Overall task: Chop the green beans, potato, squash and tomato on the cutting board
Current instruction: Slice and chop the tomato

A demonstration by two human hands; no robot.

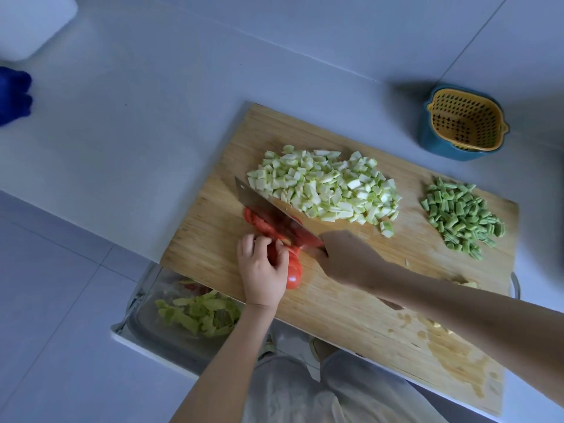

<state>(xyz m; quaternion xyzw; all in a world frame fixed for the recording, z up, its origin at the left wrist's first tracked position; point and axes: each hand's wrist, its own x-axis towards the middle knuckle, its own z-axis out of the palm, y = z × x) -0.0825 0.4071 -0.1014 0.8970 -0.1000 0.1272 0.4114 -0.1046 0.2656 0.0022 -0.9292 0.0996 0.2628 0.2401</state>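
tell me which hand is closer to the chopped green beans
Right. The right hand grips the cleaver mid-board, apart from the green beans; the left hand holds the tomato, farther away.

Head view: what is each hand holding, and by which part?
Right hand grips the cleaver at its handle end; left hand holds the tomato over its top.

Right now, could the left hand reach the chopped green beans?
Probably not directly: the left hand holds the tomato, and the right hand and cleaver lie between it and the green beans.

Wooden cutting board (351,300), shiny metal cleaver (262,198)
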